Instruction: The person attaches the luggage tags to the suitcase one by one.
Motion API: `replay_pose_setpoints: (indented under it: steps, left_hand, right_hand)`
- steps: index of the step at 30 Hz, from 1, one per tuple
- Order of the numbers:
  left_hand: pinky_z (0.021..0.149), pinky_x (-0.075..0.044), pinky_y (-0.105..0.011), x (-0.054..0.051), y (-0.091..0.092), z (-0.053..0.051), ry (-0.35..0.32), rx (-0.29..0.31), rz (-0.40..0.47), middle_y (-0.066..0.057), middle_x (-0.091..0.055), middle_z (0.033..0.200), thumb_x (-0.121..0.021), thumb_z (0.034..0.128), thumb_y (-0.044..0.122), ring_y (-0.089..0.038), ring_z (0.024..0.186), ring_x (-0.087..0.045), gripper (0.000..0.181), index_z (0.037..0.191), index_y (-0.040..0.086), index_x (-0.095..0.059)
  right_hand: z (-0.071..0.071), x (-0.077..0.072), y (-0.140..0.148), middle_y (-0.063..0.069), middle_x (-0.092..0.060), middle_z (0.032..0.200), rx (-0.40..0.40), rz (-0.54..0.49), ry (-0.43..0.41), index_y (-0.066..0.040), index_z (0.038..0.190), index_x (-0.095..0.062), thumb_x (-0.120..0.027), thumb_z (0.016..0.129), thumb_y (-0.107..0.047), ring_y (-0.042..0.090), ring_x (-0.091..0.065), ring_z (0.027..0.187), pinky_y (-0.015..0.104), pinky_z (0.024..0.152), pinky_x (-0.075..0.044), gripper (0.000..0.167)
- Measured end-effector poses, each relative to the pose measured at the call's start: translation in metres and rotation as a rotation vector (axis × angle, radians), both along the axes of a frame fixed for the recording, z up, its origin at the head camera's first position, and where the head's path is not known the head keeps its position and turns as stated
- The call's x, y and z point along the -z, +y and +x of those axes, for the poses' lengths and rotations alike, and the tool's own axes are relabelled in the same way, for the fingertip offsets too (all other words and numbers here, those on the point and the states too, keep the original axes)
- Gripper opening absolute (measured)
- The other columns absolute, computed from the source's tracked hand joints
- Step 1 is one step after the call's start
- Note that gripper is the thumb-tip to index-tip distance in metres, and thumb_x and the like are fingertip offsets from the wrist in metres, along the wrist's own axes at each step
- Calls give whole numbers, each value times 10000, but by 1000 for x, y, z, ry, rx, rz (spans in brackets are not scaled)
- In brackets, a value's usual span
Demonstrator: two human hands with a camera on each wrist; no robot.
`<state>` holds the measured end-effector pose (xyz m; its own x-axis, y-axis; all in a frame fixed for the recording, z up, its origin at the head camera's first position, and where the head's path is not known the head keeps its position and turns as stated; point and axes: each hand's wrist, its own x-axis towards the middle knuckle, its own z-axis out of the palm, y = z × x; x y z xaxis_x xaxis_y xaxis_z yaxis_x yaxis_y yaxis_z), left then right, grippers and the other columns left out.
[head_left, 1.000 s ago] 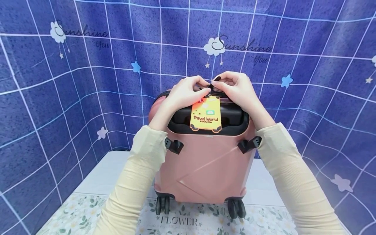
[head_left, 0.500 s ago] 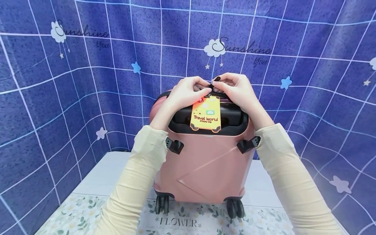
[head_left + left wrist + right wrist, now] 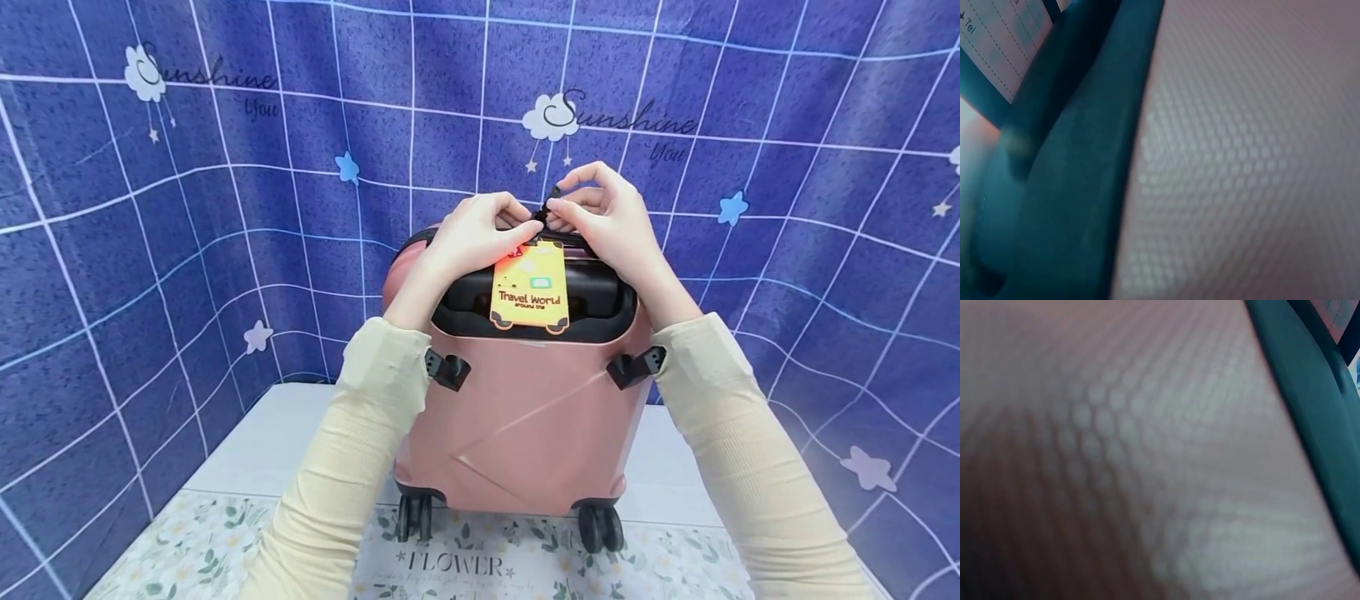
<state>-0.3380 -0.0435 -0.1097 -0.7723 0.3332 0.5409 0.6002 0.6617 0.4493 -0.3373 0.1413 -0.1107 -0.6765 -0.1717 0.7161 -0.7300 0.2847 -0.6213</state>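
Observation:
A pink hard-shell suitcase (image 3: 525, 425) stands upright in the head view. A yellow luggage tag (image 3: 529, 292) with "Travel World" on it hangs over the black handle recess at its top. My left hand (image 3: 476, 233) pinches the tag's black strap (image 3: 546, 213) low down, near the tag's upper edge. Just above and to the right, my right hand (image 3: 611, 212) pinches the strap's upper end between thumb and fingers. A lined face of the tag (image 3: 1004, 37) shows in the left wrist view. Both wrist views mostly show the suitcase's textured shell (image 3: 1147, 450); neither shows the fingers.
Black wheels (image 3: 600, 529) carry the suitcase on a white surface with a floral mat (image 3: 667, 567) at the front. A blue curtain (image 3: 450, 75) with a grid, clouds and stars hangs behind and at both sides. Black wrist straps (image 3: 637, 367) sit at the cuffs.
My right hand has risen slightly, its index finger lifting and more of the strap showing between the hands. The tag has shifted a little up and right. My left hand stays nearly still.

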Motion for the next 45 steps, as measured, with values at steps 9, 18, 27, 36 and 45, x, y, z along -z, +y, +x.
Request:
replay_pose_setpoints:
  steps: [9,18,27,36,45]
  left_hand:
    - [915,-446,-298,-2,0,1,0,-11,-24,46,-681,1030,-593,889,428,-61,943,-621,321,1083,178,-643]
    - [955,-427,-334,-1,-1,3,5,-25,-44,62,-677,1069,-603,881,424,-53,994,-620,317,1099,196,-633]
    - [962,-422,-349,-2,0,3,-1,-17,-38,38,-683,1081,-613,881,404,-75,1011,-620,327,1118,180,-631]
    - [931,-434,-346,0,0,2,5,-10,-35,18,-691,1073,-616,883,394,-89,1003,-617,312,1100,171,-640]
    - [919,-430,-381,0,-2,3,20,-9,-66,24,-690,1069,-602,894,404,-100,1017,-609,263,1052,195,-620]
  right_hand:
    - [1,-1,0,-65,-680,719,66,53,22,8,1026,-694,-657,883,-192,49,-659,668,182,673,-544,248]
    - [1,-2,0,-86,-676,735,161,158,37,-47,979,-721,-670,873,-263,35,-637,698,160,691,-513,246]
    - [3,-2,2,-53,-645,749,184,228,33,-69,989,-693,-635,892,-294,36,-575,668,179,627,-438,252]
    - [3,-1,2,41,-642,796,152,253,36,-51,973,-688,-610,906,-268,102,-548,661,187,601,-411,240]
    - [2,-1,1,20,-620,803,148,278,-2,-54,984,-666,-607,906,-286,80,-511,686,212,613,-381,251]
